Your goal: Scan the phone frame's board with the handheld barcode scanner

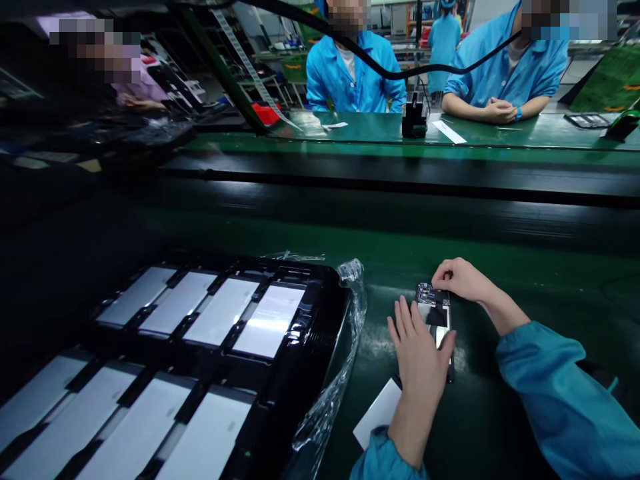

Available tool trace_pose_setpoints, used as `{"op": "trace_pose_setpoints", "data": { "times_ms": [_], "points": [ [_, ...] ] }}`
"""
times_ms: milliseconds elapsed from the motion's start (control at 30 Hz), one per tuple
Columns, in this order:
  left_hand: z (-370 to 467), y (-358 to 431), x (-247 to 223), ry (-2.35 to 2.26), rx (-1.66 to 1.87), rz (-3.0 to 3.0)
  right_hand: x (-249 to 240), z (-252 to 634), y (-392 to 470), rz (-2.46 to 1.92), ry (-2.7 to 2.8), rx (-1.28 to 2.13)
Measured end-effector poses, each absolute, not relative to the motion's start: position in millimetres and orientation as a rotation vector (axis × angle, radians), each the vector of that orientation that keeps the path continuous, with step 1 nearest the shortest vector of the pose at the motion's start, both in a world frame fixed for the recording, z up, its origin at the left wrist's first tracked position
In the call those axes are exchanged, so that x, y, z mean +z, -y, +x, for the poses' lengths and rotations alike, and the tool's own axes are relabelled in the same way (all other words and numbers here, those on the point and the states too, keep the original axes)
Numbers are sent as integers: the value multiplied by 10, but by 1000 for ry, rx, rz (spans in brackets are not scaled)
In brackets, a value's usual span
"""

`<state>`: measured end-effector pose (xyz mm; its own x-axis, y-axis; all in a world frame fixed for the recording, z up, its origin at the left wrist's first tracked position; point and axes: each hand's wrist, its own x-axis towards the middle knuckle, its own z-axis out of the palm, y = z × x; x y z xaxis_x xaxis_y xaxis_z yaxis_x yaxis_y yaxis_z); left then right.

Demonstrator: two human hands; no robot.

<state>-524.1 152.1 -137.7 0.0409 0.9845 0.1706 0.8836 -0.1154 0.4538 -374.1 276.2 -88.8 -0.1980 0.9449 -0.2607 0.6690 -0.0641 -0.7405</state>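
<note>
An opened phone, its circuit board showing at the far end and a pale and black area below, lies on the green work surface. My left hand rests over its near half with fingers stretched out, the index finger along the left edge and the thumb by the right edge. At the phone's top right corner, my right hand is closed in a pinch; whatever its fingertips hold is hidden. Partly under my left wrist lies a white flat piece.
To the left stands a black tray with several silver-grey flat cells in its slots. Crumpled clear plastic wrap runs along its right side. Beyond a dark rail, two people in blue sit at a green bench with a black fixture.
</note>
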Motion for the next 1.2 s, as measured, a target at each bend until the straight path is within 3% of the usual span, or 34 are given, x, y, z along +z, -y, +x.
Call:
{"op": "trace_pose_setpoints", "data": {
  "times_ms": [267,567,867,1200],
  "points": [
    [-5223,-1505,-1386,-1928,646,2129,-853,-3788,-2935,-1998,1633,1376],
    [-5184,-1520,-1401,-1941,656,2087,-734,-3901,-2943,-2195,1613,1327],
    [-5181,-1516,-1495,-1956,779,2170,-786,-3925,-2730,-2123,1543,1221],
    [-5193,-1524,-1436,-1945,677,2121,-692,-3910,-2875,-2209,1753,1259]
  ]
}}
